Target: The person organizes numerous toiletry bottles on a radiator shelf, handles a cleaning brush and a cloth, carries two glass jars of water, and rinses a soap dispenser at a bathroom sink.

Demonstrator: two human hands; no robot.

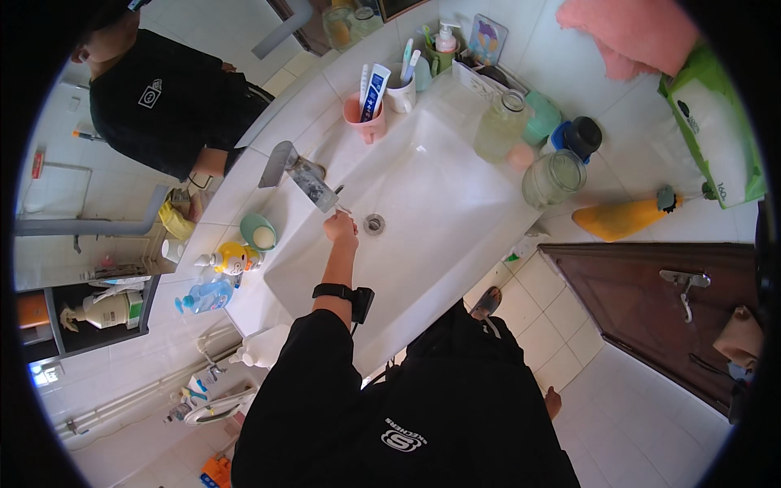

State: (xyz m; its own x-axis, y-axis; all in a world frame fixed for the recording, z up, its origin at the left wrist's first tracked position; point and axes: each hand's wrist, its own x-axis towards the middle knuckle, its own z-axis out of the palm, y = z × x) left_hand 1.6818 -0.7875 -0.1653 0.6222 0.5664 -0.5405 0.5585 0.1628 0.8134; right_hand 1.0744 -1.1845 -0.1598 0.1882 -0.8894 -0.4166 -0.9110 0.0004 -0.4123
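Observation:
My left hand (pixel 341 227) is at the tip of the metal faucet (pixel 310 183), over the white washbasin (pixel 427 244), with its fingers curled. Something small and pale shows at the fingertips; whether it is an object, a finger or water cannot be told. A black strap with a small device (pixel 360 304) is on the left forearm. The round drain (pixel 374 224) lies just right of the hand. Low beside the body hangs my right hand (pixel 552 402), partly hidden by the black shirt, and its fingers are not clear.
A pink cup (pixel 366 125) with toothpaste, a white mug (pixel 401 96) and glass jars (pixel 554 179) stand along the basin. Left are a green cup (pixel 258 232), a yellow duck-shaped bottle (pixel 232 258) and a blue pump bottle (pixel 210 297). A mirror (pixel 201 36) borders the upper left; a brown door (pixel 640 293) is right.

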